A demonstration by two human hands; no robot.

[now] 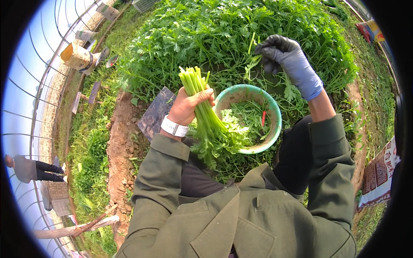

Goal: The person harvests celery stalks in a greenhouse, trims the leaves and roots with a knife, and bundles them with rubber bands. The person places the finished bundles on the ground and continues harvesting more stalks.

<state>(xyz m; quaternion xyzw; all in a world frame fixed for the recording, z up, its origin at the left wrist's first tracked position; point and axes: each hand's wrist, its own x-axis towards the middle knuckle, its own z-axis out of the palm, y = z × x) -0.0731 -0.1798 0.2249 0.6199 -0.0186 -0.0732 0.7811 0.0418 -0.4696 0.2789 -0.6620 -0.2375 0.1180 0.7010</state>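
Note:
My bare left hand (190,104) grips a bunch of leafy green stalks (208,113), cut ends up and leaves hanging down. A white band circles that wrist. My right hand (279,54), in a dark-stained blue glove, is raised over the edge of the standing crop and pinches a thin leafy stalk (251,66). Between my knees stands a round green-rimmed basin (274,104). Loose leaves (246,117) and a small narrow red object (263,118) lie in it. The bunch's leaf tips overhang the basin's left side.
Dense leafy plants (226,29) grow ahead. A dark patterned sheet (158,111) lies left of the basin beside a bare soil ridge (121,142). Wooden poles (93,225) jut in at lower left. A printed sack (377,174) stands right. Another person (35,169) is far left.

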